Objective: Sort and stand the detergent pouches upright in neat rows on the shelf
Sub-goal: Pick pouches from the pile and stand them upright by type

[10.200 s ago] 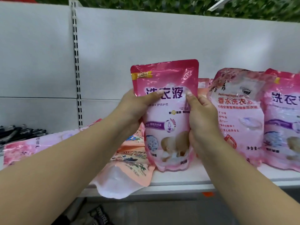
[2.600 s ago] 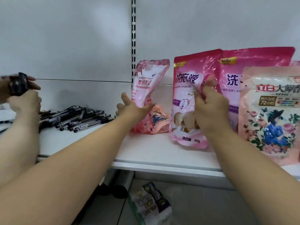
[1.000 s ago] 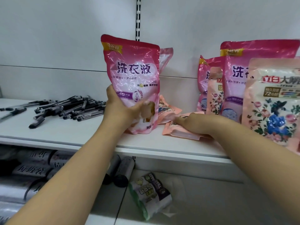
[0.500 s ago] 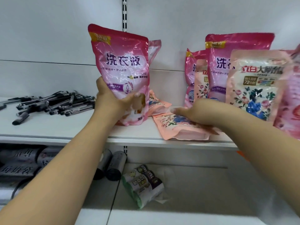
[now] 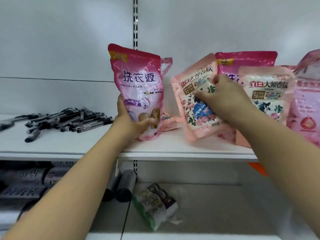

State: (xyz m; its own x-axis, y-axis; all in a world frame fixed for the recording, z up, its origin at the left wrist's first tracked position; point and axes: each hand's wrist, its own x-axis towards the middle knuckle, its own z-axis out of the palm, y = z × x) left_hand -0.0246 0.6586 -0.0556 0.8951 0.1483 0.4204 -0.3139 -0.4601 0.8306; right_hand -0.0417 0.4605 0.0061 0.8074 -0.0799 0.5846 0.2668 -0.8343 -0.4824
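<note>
Six pouches are plainly in sight on the white shelf (image 5: 181, 151), with a scrap of a seventh. The left hand (image 5: 133, 122) wraps its fingers and thumb round the lower part of a bright pink pouch (image 5: 138, 84), standing it upright near the middle of the shelf. Behind it peeks a paler pink pouch (image 5: 166, 66), and a peach one (image 5: 170, 121) lies low at its base. To the right, the right hand (image 5: 225, 99) grips the front of a flowered peach pouch (image 5: 192, 108), tilted with its top leaning left and its bottom edge at the shelf. Farther right stand a second flowered pouch (image 5: 267, 94), another bright pink one (image 5: 247, 61) behind, and a pale pink one (image 5: 308, 101) at the edge. Both forearms reach forward, well apart. On the far left lies a heap of black pens (image 5: 65, 118), too many to count. Below, two dark cylinders (image 5: 123, 186) and one wrapped roll pack (image 5: 155, 203) lie on the lower shelf.
</note>
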